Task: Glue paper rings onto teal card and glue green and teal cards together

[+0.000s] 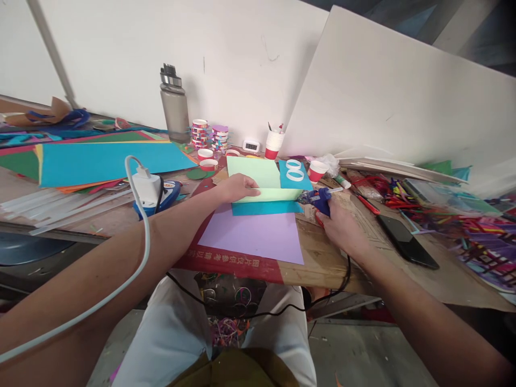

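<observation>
My left hand pinches the near, folded-up edge of a light green sheet of paper. In my right hand is a blue hot glue gun with a glue stick poking from its back; its nozzle touches or hovers by the green sheet's right end, I cannot tell which. Under the green sheet lies a blue sheet, and nearest me a purple sheet. Two white paper rings rest on blue paper at the back right.
Coloured sheets and a plugged-in charger on a power strip sit left. A water bottle, stacked paper rings and paper cups stand behind. A phone lies right. The glue gun's black cord hangs across my lap.
</observation>
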A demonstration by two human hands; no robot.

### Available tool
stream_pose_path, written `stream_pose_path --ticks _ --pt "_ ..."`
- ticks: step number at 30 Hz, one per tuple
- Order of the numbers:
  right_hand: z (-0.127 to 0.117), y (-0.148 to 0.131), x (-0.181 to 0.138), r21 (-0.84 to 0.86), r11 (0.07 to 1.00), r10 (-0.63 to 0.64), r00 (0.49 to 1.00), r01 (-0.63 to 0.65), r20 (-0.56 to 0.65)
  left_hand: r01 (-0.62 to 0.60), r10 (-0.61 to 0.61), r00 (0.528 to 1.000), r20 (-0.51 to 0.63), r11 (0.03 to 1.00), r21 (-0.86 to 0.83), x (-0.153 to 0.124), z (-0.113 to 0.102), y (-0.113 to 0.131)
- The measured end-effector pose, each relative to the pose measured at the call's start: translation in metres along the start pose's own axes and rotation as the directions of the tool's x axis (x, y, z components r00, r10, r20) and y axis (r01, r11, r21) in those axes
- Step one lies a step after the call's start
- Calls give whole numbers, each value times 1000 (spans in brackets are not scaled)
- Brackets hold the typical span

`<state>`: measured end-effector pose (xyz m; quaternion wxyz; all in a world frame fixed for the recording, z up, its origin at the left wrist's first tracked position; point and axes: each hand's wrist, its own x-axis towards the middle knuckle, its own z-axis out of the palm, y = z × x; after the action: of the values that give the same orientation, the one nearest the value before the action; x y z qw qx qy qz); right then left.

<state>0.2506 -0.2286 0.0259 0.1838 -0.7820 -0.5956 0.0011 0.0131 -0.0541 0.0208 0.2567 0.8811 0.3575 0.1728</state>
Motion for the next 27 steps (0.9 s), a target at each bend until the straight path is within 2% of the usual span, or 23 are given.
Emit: stream_pose_path --ticks 10,12,16,18,21,27 --pt "7 -51 -9 24 991 -133 988 132 74 44 -44 999 12 999 -4 0 1 1" --pt "9 -60 -10 33 987 -162 983 160 87 22 -23 999 30 1000 8 -1 -1 2" --pt "11 -67 -12 8 987 -162 982 162 96 -114 112 974 195 994 -5 -8 -17 5" --pt "11 -65 -12 17 986 -167 982 166 85 -139 118 958 263 988 63 -12 -27 6" --pt "10 -61 -14 39 981 -191 979 188 72 -144 87 958 272 970 196 -14 -37 5" --pt "9 -79 -16 11 980 -198 976 198 87 -123 86 971 222 980 157 -14 -38 3"
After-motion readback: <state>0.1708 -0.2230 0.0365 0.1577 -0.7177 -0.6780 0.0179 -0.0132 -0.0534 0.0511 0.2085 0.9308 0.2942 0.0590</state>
